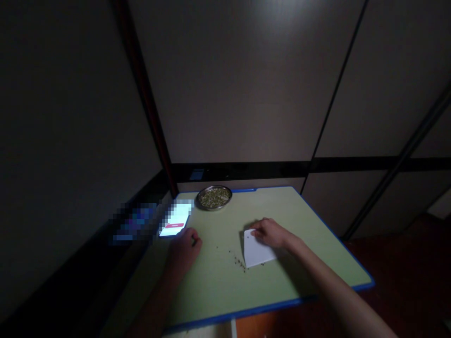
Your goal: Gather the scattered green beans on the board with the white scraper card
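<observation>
Lit phone (176, 219) nr L hand (184, 246), bowl (213, 209) beyond

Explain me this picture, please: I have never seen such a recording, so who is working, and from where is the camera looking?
There is no machine here, only a person's two bare hands. The single picture comes from a camera worn on the head, looking forward and down. The right hand holds a white sheet. The left hand is beside a lit phone; it is too dark to tell whether it holds anything. Small dark specks lie near the sheet on the light green table, which has a blue edge. Toward the back stands a round metal dish with many small greenish pieces inside.
</observation>
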Demonstrator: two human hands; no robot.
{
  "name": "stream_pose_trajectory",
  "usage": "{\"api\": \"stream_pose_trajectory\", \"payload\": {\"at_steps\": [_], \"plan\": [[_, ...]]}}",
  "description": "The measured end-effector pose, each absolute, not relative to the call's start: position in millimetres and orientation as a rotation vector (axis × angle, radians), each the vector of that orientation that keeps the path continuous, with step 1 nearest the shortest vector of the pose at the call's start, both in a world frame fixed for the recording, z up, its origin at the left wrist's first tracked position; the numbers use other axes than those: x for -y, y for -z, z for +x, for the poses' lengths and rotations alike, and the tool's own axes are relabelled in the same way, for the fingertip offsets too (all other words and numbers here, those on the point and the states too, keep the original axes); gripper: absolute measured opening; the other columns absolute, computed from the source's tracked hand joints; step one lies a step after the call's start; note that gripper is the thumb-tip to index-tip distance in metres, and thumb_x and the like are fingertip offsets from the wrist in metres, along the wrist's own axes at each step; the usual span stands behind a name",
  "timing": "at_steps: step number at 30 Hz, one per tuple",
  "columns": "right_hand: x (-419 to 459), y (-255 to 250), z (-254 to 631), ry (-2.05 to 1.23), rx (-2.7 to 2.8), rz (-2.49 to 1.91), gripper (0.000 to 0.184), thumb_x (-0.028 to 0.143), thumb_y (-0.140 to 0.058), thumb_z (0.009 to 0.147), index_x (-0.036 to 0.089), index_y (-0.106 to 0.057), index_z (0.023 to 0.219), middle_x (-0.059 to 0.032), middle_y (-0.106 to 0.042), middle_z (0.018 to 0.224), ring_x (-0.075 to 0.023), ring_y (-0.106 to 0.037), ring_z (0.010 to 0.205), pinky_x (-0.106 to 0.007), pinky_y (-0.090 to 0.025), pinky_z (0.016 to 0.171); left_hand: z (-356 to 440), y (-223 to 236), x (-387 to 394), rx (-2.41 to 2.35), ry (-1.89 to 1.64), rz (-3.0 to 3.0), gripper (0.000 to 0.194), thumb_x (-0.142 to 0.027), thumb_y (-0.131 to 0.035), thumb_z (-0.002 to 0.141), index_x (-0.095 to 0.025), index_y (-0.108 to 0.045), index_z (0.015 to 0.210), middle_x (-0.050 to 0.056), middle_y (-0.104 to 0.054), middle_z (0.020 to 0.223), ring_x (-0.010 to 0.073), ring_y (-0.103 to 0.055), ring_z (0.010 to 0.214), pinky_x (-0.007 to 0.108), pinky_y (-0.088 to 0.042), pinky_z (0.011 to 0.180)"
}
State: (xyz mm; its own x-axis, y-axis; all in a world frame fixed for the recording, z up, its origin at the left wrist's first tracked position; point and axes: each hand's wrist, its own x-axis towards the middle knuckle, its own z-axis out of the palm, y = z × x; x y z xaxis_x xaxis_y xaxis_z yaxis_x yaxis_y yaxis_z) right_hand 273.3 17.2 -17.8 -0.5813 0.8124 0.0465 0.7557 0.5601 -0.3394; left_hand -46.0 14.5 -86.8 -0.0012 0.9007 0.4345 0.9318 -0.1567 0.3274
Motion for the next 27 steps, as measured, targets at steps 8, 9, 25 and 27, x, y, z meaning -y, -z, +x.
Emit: {"api": "stream_pose_trajectory", "payload": {"at_steps": [8, 9, 25, 27], "plan": [[-1, 23, 276, -0.392, 2.549, -1.282, 0.027, 0.027, -0.043, 0.089, 0.019, -0.068, 0.082, -0.0038, -0.069, 0.078, -0.0160, -0.056, 0.074, -0.025, -0.036, 0.073, -46, 86, -15, 2.010, 0.843, -2.180, 0.004, -0.021, -0.049, 0.076, -0.022, -0.047, 0.072, 0.001, -0.057, 0.079, 0.0159, -0.055, 0.077, 0.025, -0.040, 0.071], [1, 23, 276, -0.382, 2.546, -1.277, 0.027, 0.028, -0.043, 0.090, 0.019, -0.068, 0.084, -0.0038, -0.069, 0.080, -0.0165, -0.057, 0.077, -0.025, -0.037, 0.074, -46, 87, -15, 2.002, 0.841, -2.183, 0.004, -0.022, -0.048, 0.076, -0.022, -0.047, 0.073, 0.002, -0.057, 0.079, 0.0160, -0.055, 0.077, 0.025, -0.040, 0.072], [21, 22, 285, -0.367, 2.494, -1.381, 0.029, 0.028, -0.041, 0.091, 0.019, -0.067, 0.084, -0.0044, -0.069, 0.080, -0.0160, -0.056, 0.076, -0.025, -0.036, 0.072, -45, 85, -13, 1.963, 0.825, -2.184, 0.005, -0.023, -0.048, 0.075, -0.022, -0.048, 0.071, 0.001, -0.057, 0.077, 0.0164, -0.055, 0.075, 0.026, -0.040, 0.070], [24, 20, 285, -0.365, 2.482, -1.397, 0.028, 0.028, -0.042, 0.091, 0.019, -0.068, 0.086, -0.0047, -0.069, 0.083, -0.0167, -0.057, 0.079, -0.025, -0.037, 0.074, -44, 85, -13, 1.946, 0.822, -2.182, 0.005, -0.023, -0.048, 0.075, -0.022, -0.047, 0.070, 0.001, -0.057, 0.076, 0.0166, -0.054, 0.074, 0.026, -0.039, 0.070]]}}
